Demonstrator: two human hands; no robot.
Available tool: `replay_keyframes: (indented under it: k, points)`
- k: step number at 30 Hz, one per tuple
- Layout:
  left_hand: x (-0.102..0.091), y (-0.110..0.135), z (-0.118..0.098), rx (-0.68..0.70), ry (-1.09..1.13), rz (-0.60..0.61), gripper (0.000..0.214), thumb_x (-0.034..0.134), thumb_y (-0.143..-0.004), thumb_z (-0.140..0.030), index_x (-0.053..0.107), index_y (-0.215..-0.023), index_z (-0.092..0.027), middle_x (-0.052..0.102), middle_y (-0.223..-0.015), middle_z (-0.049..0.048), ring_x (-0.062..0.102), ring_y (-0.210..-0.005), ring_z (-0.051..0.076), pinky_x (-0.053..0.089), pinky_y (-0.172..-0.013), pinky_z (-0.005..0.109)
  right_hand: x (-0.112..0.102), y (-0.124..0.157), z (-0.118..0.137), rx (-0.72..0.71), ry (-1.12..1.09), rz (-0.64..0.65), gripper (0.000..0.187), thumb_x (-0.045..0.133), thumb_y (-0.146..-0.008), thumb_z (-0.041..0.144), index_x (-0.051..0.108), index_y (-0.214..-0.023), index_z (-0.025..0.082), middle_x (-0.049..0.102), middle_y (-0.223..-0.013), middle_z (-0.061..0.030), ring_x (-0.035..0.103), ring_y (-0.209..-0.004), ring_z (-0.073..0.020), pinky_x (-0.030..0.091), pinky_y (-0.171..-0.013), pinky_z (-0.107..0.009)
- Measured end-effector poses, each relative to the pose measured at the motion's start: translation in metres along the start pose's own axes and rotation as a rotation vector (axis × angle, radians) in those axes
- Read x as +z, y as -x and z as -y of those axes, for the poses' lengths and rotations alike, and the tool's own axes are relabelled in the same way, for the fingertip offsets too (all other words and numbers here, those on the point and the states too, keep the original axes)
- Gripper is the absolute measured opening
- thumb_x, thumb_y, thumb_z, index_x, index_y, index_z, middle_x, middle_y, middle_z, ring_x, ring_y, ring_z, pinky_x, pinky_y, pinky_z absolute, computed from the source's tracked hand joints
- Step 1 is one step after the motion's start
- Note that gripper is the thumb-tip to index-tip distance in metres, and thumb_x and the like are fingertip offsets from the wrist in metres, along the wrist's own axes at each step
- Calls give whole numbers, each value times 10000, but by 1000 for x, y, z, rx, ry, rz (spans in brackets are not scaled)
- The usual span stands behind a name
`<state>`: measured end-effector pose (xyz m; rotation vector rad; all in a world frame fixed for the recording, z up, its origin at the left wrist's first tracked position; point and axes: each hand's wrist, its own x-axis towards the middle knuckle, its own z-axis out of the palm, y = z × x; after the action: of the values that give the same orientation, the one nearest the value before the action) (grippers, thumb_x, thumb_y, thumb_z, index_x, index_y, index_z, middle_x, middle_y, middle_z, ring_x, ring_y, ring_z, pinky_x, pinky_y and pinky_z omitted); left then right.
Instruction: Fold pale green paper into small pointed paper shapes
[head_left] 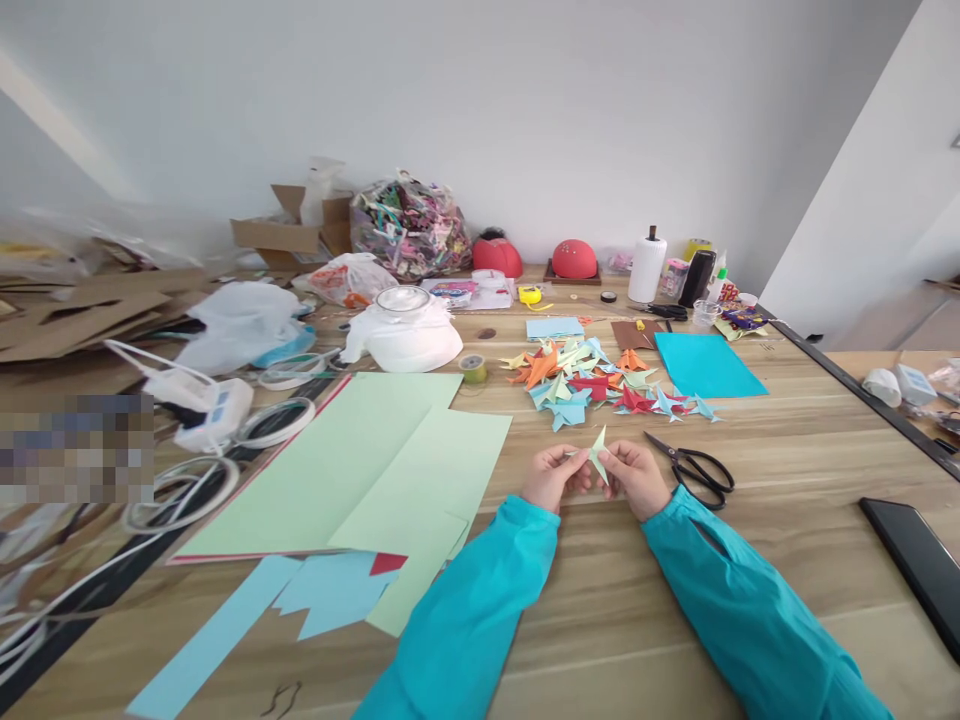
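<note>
Both my hands meet over the wooden table (787, 500), pinching one small pale green folded paper piece (598, 452) between them. My left hand (553, 476) grips its left side with closed fingers. My right hand (637, 476) pinches the right side, its pointed tip standing up between the thumbs. Just beyond lies a pile of several folded paper shapes (600, 385) in orange, red, blue and green. Teal sleeves cover both forearms.
Black scissors (694, 465) lie right of my right hand. Large pale green sheets (360, 470) and blue offcuts (322, 595) lie on the left, a turquoise sheet (705, 365) behind. A dark phone (919, 565) sits far right. Tape rolls, bags, cardboard and a white bowl (405, 335) crowd the left and back.
</note>
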<state>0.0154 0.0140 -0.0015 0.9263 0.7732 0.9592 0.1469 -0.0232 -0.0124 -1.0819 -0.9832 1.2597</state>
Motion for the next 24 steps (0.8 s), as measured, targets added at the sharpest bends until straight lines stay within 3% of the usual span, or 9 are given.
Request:
replay_keyframes:
  k: [7, 16, 19, 24]
  points:
    - [-1, -1, 3, 7, -27, 61, 371, 750, -549, -429, 569, -643, -119, 592, -508, -8, 547, -422, 93, 410, -387, 184, 0, 1, 2, -5, 32, -9, 378, 660, -653, 515, 516, -650, 165, 574, -465, 39, 458, -326, -68, 320, -324, -174]
    - [-2, -6, 7, -55, -48, 87, 450, 723, -532, -507, 543, -691, -126, 578, -530, -12, 552, -409, 115, 402, -340, 197, -2, 0, 4, 40, -85, -3, 359, 692, -644, 456, 470, -602, 176, 587, -441, 32, 447, -298, -71, 273, -296, -165]
    - [-1, -2, 4, -10, -47, 44, 384, 722, -571, -448, 546, -681, -126, 563, -513, -21, 532, -397, 101, 389, -320, 182, -2, 1, 7, 65, -118, -12, 361, 707, -629, 440, 464, -591, 176, 580, -426, 34, 440, -283, -68, 261, -285, -159]
    - [-1, -3, 1, 20, -32, -45, 379, 753, -523, -420, 537, -623, -124, 541, -466, -26, 504, -366, 90, 379, -304, 178, -1, 1, 7, 45, -116, -34, 340, 705, -638, 423, 479, -592, 173, 577, -424, 35, 449, -284, -70, 278, -287, -158]
